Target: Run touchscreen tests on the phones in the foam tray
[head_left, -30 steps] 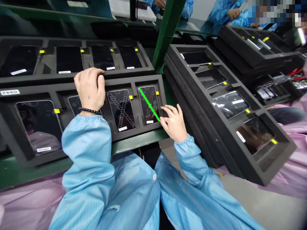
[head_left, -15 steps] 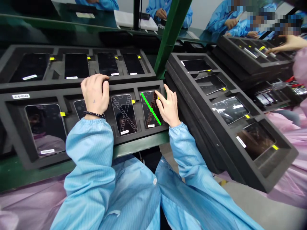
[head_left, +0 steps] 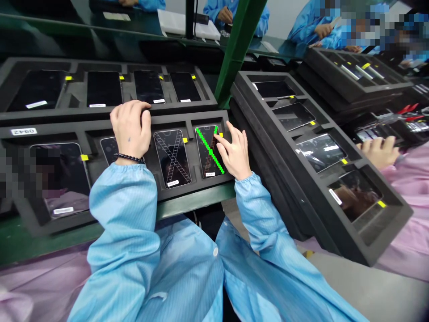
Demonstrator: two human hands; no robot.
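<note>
The right hand (head_left: pixel 235 152), grip spread, is touching the green-lined smartphone (head_left: pixel 210 152) near the black tray's (head_left: pixel 197 184) right edge; the left hand (head_left: pixel 130 129) is resting over its far edge, grip unclear.

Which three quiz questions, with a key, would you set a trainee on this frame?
1. True or false: the right hand is over part of the smartphone showing a long green diagonal line.

2. Multiple choice: which hand wears the black beaded bracelet? A) right; B) left.

3. Fill in: the white 0942 label on the near foam tray appears turned ____.

Key: 1. True. 2. B, the left hand. 3. Upside down.
</note>
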